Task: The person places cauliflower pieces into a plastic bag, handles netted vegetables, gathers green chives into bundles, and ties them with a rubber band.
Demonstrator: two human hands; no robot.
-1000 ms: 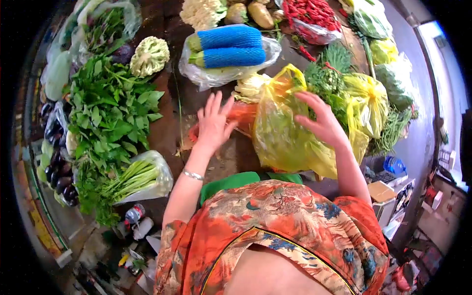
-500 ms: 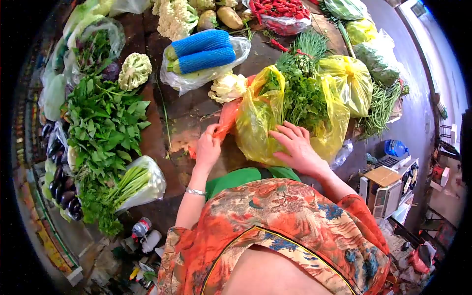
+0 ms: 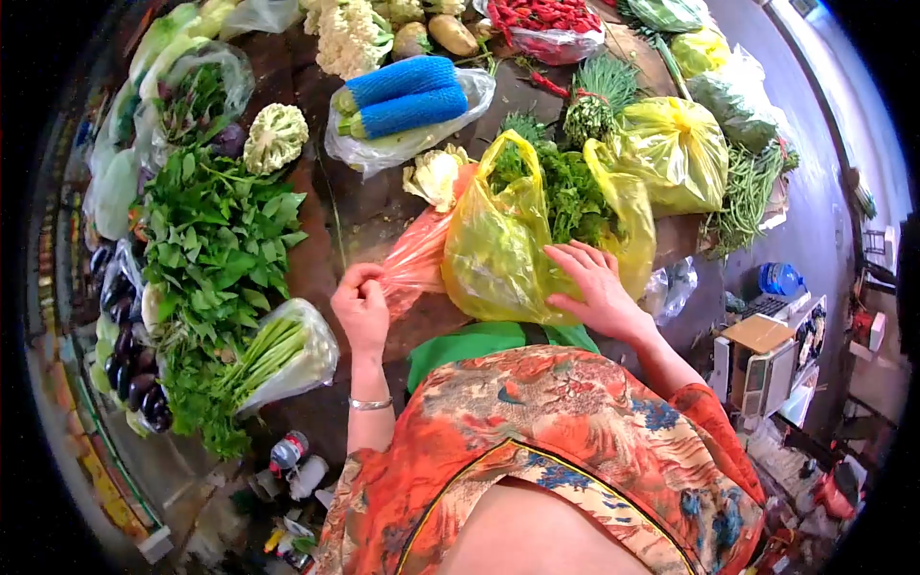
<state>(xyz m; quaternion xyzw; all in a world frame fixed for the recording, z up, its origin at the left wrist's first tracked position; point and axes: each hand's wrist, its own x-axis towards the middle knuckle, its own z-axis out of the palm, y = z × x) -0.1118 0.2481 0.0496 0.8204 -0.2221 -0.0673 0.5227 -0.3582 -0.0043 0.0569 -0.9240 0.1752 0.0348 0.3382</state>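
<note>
My left hand is closed on the end of a thin red plastic bag, stretched taut toward the left. The bag's other end runs beneath or behind a yellow plastic bag. My right hand lies with fingers spread against the front of that yellow bag. Leafy green herbs show between the yellow bag's two upright handles. A pale cauliflower piece sits at the red bag's far end. Behind on the right stands a knotted yellow bag.
On the left lie leafy greens, bagged green stems and eggplants. Farther back are blue-netted gourds, a cauliflower and red chillies. Green beans hang at the table's right edge.
My left hand has moved left, pulling the red bag out longer and tauter. The yellow bag has tipped or narrowed, and its right handle has drawn inward. My right hand stays against it.
</note>
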